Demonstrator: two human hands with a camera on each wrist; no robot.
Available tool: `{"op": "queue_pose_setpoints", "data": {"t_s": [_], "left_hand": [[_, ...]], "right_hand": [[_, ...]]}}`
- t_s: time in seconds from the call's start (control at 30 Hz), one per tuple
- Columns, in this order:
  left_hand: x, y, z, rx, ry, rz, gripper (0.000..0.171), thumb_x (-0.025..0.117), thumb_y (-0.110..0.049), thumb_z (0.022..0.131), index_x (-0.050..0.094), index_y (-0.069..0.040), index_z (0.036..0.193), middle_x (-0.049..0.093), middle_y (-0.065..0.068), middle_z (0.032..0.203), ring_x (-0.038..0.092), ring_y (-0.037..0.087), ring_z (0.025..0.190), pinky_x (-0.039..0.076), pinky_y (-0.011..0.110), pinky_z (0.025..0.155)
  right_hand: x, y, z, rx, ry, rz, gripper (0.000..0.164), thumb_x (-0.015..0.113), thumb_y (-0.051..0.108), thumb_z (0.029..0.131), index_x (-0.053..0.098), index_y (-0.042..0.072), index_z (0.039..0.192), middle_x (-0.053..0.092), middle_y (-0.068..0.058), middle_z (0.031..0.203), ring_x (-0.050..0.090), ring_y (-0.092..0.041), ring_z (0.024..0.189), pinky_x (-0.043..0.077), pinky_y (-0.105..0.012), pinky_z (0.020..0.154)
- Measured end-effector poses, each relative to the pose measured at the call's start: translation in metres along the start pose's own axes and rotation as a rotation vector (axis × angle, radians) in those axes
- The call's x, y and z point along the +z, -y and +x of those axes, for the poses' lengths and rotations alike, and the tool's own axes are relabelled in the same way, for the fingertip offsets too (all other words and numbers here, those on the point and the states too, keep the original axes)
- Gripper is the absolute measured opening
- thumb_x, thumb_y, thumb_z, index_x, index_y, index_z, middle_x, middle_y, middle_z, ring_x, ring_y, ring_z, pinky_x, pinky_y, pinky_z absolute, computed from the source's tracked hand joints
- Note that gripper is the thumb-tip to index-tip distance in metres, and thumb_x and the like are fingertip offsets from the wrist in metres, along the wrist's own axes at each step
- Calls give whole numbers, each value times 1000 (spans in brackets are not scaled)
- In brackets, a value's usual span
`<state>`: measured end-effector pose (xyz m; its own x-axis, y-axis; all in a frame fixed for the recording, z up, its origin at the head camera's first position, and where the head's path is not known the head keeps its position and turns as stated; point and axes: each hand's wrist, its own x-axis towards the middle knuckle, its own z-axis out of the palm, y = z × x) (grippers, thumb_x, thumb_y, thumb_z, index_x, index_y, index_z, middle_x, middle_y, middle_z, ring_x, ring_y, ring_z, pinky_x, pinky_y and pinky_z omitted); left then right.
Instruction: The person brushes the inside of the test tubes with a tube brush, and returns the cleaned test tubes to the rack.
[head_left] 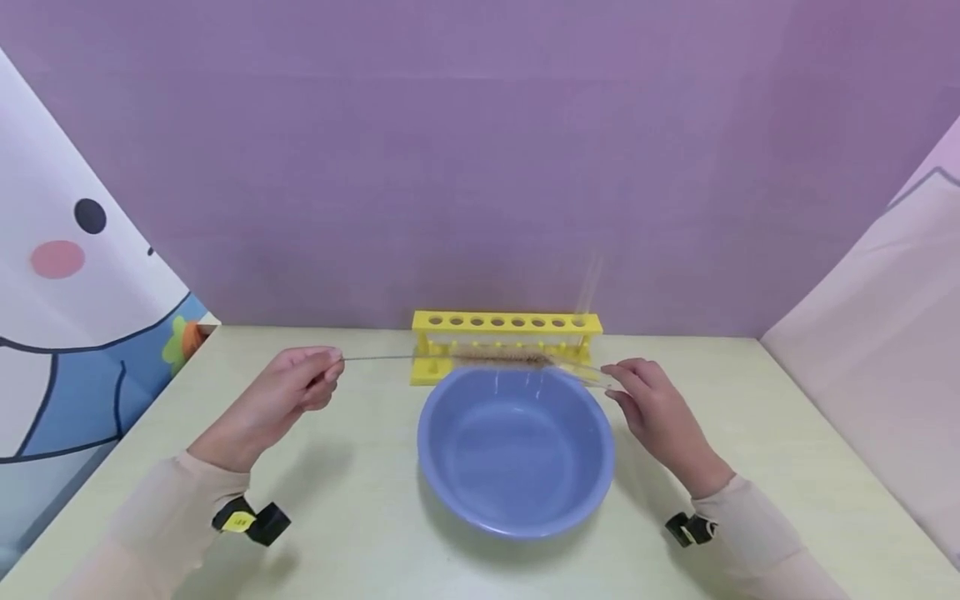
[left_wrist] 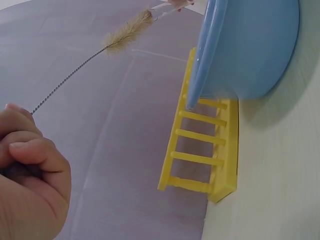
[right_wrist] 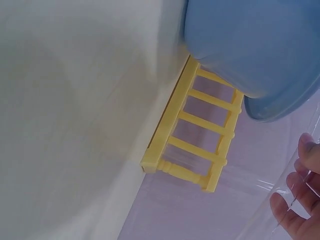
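My left hand (head_left: 300, 383) grips the twisted wire handle of a test tube brush (head_left: 498, 356), held level above the far rim of a blue basin (head_left: 426, 454). My right hand (head_left: 652, 408) pinches a clear glass test tube (head_left: 588, 372) between thumb and fingers. In the left wrist view, the tan bristles (left_wrist: 127, 34) meet the tube's mouth; whether the tip is inside I cannot tell. Seen from the right wrist, the right fingers (right_wrist: 297, 192) curl about the transparent tube, and the brush is out of that view.
Behind the basin stands a yellow test tube rack (head_left: 506, 327) with a row of holes. Another clear test tube (head_left: 590, 283) rises from its right end. A purple backdrop (head_left: 480, 167) closes off the far side of the pale table (head_left: 360, 517).
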<state>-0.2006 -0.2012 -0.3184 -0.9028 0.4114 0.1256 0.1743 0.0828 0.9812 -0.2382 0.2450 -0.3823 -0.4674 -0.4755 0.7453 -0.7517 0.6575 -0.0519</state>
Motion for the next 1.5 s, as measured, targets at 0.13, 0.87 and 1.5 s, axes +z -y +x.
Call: {"op": "queue_pose_setpoints", "data": {"t_s": [0.13, 0.87, 1.5], "left_hand": [[0, 0, 2, 8, 5, 46, 36, 37, -23, 103, 43, -11, 69, 22, 5, 54, 17, 23, 47, 21, 36, 51], [-1, -12, 6, 382, -281, 957, 20, 58, 0, 90, 61, -16, 78, 38, -11, 57, 28, 2, 48, 34, 23, 51], [14, -10, 14, 773, -304, 1256, 46, 32, -43, 100, 65, -13, 87, 61, -6, 64, 44, 3, 47, 44, 23, 49]], "right_hand": [[0, -1, -2, -1, 14, 7, 45, 75, -15, 66, 62, -3, 109, 59, -14, 96, 54, -27, 88, 48, -34, 73], [1, 2, -1, 6, 53, 42, 47, 73, -16, 67, 62, -1, 110, 58, -11, 99, 54, -23, 90, 48, -31, 73], [-2, 10, 5, -13, 136, 39, 43, 74, -14, 67, 64, 0, 107, 56, -10, 99, 52, -21, 89, 52, -33, 69]]}}
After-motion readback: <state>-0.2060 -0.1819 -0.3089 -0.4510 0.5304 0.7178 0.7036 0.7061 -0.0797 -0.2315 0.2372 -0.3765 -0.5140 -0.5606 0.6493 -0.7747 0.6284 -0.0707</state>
